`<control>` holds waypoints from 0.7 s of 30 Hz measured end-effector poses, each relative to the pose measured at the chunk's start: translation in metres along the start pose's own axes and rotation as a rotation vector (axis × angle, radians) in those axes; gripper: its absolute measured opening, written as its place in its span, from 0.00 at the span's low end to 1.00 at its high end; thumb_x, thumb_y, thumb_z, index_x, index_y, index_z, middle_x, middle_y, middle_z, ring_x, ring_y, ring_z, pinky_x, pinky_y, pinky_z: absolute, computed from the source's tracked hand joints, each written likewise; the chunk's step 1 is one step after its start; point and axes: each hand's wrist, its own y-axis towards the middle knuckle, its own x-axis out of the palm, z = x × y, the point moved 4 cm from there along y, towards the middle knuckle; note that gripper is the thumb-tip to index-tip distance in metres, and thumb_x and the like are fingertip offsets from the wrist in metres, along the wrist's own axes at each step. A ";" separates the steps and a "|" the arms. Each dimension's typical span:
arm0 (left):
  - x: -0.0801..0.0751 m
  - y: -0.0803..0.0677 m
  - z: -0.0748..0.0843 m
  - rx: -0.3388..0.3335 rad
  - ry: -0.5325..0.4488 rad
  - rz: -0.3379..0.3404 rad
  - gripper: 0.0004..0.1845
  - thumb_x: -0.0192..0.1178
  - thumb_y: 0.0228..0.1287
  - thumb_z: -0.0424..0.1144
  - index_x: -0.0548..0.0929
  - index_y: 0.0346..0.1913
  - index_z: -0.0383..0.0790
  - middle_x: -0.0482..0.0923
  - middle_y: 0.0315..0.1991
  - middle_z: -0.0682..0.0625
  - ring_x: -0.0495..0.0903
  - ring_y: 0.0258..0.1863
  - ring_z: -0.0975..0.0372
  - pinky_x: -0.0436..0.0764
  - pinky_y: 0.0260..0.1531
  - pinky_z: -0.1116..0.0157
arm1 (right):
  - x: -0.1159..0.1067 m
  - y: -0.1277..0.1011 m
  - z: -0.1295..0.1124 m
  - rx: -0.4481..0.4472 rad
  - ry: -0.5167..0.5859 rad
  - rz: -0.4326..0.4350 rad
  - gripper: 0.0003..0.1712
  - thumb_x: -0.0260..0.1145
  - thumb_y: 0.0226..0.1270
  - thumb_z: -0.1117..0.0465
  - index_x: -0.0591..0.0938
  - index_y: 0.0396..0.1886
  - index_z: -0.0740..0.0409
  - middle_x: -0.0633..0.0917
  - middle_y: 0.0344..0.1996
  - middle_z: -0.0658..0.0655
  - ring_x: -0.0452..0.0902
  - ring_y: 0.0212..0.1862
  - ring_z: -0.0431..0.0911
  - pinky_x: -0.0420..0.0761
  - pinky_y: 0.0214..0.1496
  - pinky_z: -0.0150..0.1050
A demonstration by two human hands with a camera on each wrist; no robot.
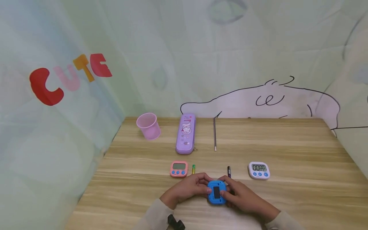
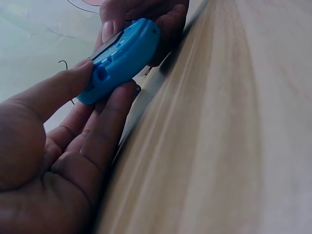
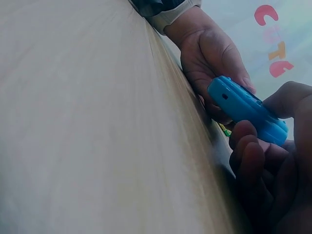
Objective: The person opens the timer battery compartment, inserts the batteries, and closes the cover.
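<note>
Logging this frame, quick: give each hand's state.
Left hand: grips the blue timer.
Right hand: grips the same timer.

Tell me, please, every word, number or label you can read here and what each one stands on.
"CUTE": coloured letters on the wall cloth.
"00:00", roughly: display of the white timer.
Print on the purple pencil case: too small.
Pink timer display: blank or unreadable.
Blue timer, held by left hand and right hand: nothing legible.

You sit at a staged desk nook, like a child's study corner: a light wooden table (image 1: 287, 153) hemmed on three sides by pale cartoon-printed cloth (image 1: 86, 38), with a purple pencil case (image 1: 186, 134) and pink cup (image 1: 148, 126) near its far edge.
</note>
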 end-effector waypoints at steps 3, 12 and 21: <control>0.000 -0.001 0.001 0.001 -0.006 0.005 0.16 0.62 0.65 0.30 0.75 0.53 0.29 0.82 0.44 0.44 0.82 0.43 0.60 0.84 0.45 0.63 | 0.000 0.000 -0.001 -0.006 0.001 -0.007 0.16 0.54 0.77 0.52 0.68 0.59 0.48 0.83 0.21 0.46 0.76 0.19 0.36 0.79 0.22 0.34; 0.000 -0.002 0.006 -0.005 -0.026 0.023 0.16 0.61 0.67 0.32 0.75 0.55 0.30 0.81 0.46 0.42 0.82 0.44 0.58 0.84 0.45 0.60 | -0.004 0.001 0.001 0.007 -0.010 0.008 0.17 0.51 0.79 0.55 0.68 0.64 0.46 0.82 0.26 0.48 0.77 0.23 0.39 0.82 0.25 0.37; 0.001 -0.001 0.004 0.006 -0.058 0.032 0.18 0.61 0.68 0.32 0.74 0.57 0.31 0.80 0.47 0.42 0.81 0.45 0.58 0.84 0.46 0.60 | -0.003 -0.004 0.005 0.027 0.116 -0.006 0.21 0.51 0.79 0.52 0.66 0.67 0.50 0.82 0.24 0.52 0.78 0.23 0.41 0.83 0.23 0.41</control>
